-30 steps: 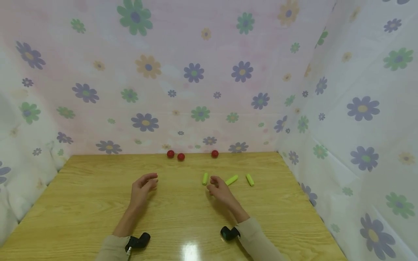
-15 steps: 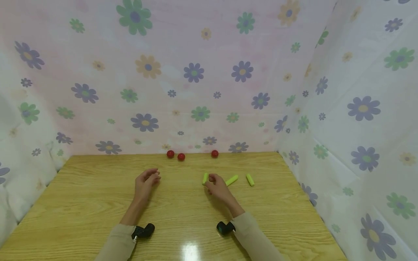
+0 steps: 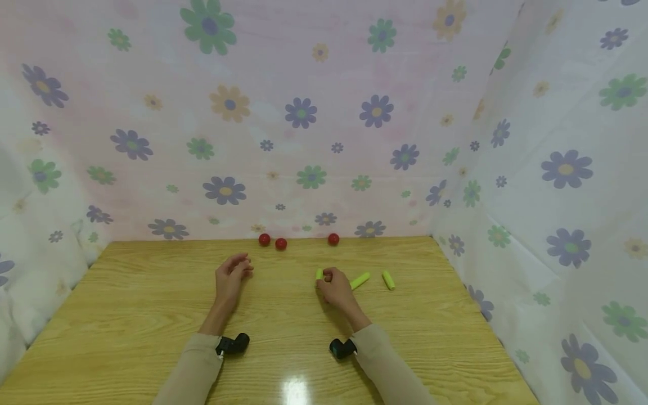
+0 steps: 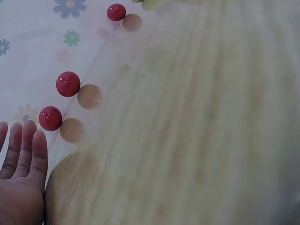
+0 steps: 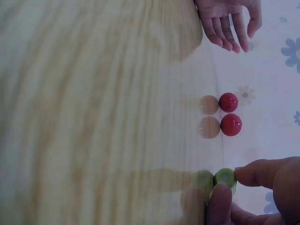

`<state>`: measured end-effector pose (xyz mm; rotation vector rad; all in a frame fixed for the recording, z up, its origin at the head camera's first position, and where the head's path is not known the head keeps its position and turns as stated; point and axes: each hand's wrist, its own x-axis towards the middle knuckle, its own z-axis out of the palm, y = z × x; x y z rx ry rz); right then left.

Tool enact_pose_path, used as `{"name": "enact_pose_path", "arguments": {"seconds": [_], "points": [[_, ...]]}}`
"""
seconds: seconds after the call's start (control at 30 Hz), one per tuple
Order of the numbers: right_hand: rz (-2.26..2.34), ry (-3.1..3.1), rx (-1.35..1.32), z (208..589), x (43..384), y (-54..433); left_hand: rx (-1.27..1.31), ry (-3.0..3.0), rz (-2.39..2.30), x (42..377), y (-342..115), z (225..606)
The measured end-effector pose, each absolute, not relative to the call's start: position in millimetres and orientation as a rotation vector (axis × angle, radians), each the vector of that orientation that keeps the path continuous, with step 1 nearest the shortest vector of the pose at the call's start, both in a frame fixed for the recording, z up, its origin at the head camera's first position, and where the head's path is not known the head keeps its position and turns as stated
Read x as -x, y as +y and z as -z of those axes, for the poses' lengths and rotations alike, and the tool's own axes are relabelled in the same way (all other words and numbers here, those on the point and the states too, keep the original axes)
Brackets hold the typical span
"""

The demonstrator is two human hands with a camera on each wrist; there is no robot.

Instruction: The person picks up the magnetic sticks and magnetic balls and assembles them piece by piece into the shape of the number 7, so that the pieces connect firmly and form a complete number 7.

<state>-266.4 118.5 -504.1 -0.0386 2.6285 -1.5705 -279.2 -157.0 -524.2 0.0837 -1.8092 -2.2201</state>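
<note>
My right hand [image 3: 336, 289] is low over the table, right of the middle. Its thumb and a finger pinch one short yellow-green stick [image 3: 319, 274]; in the right wrist view they sit on either side of the round end of the stick [image 5: 226, 175], which stays close to the tabletop. The lower part of the stick is hidden behind the thumb in the head view. My left hand [image 3: 230, 281] hovers left of the middle and holds nothing. In the right wrist view the fingers of the left hand [image 5: 229, 21] look loosely extended.
A second yellow-green stick [image 3: 361, 280] lies just right of my right hand, partly covered by it. Farther right is a third stick [image 3: 388, 280]. Along the back edge rest three shiny red balls [image 3: 280, 243], close to the flowered cloth wall [image 3: 273, 163].
My right hand has moved slightly left onto the nearest stick and its fingers have closed on it. The left hand has drifted forward and a little right. Sticks and balls stay in place.
</note>
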Motion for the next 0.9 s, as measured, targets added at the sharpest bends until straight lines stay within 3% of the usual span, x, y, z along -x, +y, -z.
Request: {"name": "enact_pose_path", "arguments": {"seconds": [0.47,0.9], "points": [[1.628,2.575,-0.034,510,270,120,-0.143,-1.718,2.222,321,-148,528],[1.602,2.560,-0.016,507,269,123,-0.199,-1.921,2.080,339,-133,522]]}}
